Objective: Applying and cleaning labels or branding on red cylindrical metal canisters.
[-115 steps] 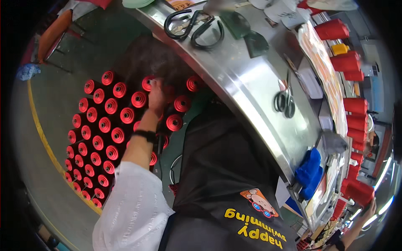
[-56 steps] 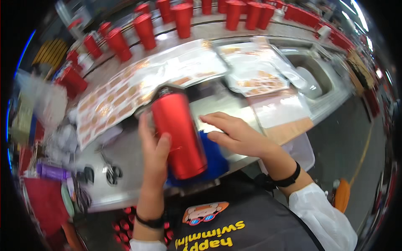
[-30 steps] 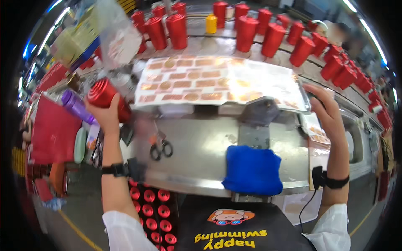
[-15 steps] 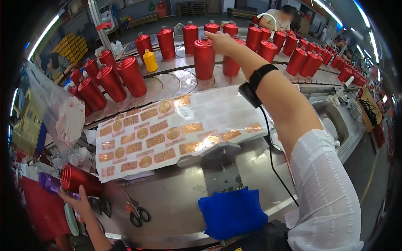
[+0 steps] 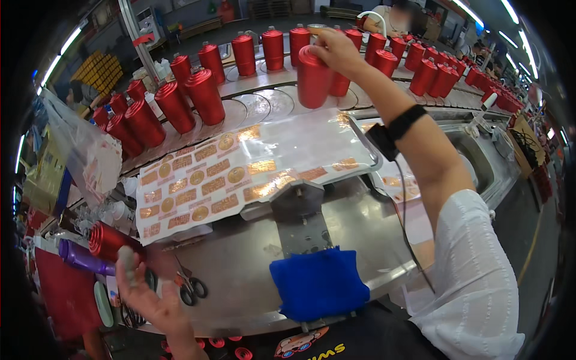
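My right hand (image 5: 337, 49) reaches far forward, its fingers closed around the neck of a red metallic bottle (image 5: 314, 81). That bottle is slightly blurred above the conveyor's near edge; whether its base touches is hard to tell. At the lower left my left hand (image 5: 153, 300) has its fingers spread and holds nothing; a greyish covering shows on one fingertip. Just beyond it another red bottle (image 5: 109, 241) lies on its side, beside a purple bottle (image 5: 84, 257). Between my hands lies a white sheet of gold and pink stickers (image 5: 198, 180), its right part bare of stickers.
Red bottles (image 5: 243, 55) stand along the curved conveyor (image 5: 258, 111). On the metal table (image 5: 240, 270) are scissors (image 5: 192, 287) and a blue cloth (image 5: 321, 285). A black cable (image 5: 405, 222) hangs from my right wrist. A sink (image 5: 474, 156) is at the right; a person (image 5: 390, 21) sits beyond the conveyor.
My right hand has moved slightly right with the red bottle. My left hand has come away from the lying bottle, toward me and right. The yellow bottle on the conveyor is no longer visible.
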{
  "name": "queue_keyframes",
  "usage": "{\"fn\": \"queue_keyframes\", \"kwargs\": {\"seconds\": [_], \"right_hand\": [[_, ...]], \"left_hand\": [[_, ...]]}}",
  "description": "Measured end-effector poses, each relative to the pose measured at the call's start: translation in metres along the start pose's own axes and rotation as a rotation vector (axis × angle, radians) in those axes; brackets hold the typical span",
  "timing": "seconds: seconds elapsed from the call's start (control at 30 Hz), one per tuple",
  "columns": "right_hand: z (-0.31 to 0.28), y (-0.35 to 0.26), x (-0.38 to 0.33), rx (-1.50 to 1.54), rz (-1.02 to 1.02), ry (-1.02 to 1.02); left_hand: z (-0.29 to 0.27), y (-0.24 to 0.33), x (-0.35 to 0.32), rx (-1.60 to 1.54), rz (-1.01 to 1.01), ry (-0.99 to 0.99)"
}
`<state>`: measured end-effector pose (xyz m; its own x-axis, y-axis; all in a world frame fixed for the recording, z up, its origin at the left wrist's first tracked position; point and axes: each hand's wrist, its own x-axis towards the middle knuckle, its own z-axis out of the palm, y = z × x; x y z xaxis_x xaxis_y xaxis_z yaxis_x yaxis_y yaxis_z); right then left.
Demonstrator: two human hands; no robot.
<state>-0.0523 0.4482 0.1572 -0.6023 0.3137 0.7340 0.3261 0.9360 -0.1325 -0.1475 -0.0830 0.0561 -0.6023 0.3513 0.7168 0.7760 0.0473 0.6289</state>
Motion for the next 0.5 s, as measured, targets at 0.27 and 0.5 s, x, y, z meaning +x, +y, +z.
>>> {"fn": "queue_keyframes", "kwargs": {"seconds": [0.27,0.5], "right_hand": [[-0.164,-0.118,-0.066,0.678,0.062,-0.28],[-0.118,-0.183,-0.186,0.893,0.391,-0.439]], "left_hand": [[0.1,0.092,0.029,-0.698,-0.133,-0.45],[0.135,0.131,-0.026,-1.097,-0.624,-0.638]]}}
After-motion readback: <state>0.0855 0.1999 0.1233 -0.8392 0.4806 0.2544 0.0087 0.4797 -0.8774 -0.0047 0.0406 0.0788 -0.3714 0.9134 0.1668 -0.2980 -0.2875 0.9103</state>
